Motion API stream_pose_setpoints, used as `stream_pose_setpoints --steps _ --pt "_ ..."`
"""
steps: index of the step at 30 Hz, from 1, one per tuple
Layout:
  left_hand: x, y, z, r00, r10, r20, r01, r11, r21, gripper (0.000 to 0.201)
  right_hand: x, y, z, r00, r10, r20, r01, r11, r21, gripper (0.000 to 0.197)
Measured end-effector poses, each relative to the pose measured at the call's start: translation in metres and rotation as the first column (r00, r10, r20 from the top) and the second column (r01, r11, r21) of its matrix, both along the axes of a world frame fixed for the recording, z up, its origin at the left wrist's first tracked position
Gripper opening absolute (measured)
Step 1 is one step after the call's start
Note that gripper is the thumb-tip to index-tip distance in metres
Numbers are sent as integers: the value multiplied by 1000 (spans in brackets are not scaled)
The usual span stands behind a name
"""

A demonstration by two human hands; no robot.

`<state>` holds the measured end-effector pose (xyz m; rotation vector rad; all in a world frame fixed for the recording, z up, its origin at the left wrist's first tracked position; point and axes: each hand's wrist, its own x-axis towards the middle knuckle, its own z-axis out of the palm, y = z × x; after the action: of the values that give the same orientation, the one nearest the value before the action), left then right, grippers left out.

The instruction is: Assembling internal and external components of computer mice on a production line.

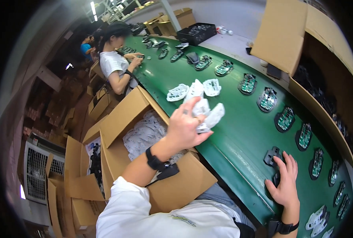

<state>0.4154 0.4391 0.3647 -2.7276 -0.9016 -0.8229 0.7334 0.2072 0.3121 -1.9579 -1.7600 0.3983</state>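
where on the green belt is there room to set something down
The widest bare patch of the green belt lies between the left hand, the right hand and the row of circuit boards. A smaller one lies between the co-worker's hands and the white shells. It is crowded around the left hand and along that row.

Two hands [184, 125], at least five white shells [211, 88] near the centre, at least nine boards [284, 119] from one to four o'clock, one black bin [194, 39] at twelve.

A black crate [205, 38] was filled with small parts [200, 29] near a metal post [171, 15]; a grilled unit [37, 170] and a blue-shirted person [85, 49] were seen at left.
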Motion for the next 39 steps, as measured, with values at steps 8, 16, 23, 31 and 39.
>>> stream_pose_setpoints --steps 8,16,23,31,39 --pt "33 36 -40 998 44 -37 -43 999 22 44 -2 -1 1 1000 -7 6 8 999 -38 76" --pt "44 38 -49 1000 25 -14 -25 1000 6 37 -3 4 2 1000 3 -12 -4 998 -55 81" --pt "42 37 -48 1000 2 10 -2 1000 10 38 -4 8 3 1000 -1 -6 1 999 -55 81" --pt "40 34 -51 1000 9 27 -10 1000 20 38 -5 10 0 1000 -6 9 6 999 -42 80" --pt "39 36 -53 999 -16 49 17 1000 -13 38 -9 13 -1 999 -11 39 13 998 -57 83"
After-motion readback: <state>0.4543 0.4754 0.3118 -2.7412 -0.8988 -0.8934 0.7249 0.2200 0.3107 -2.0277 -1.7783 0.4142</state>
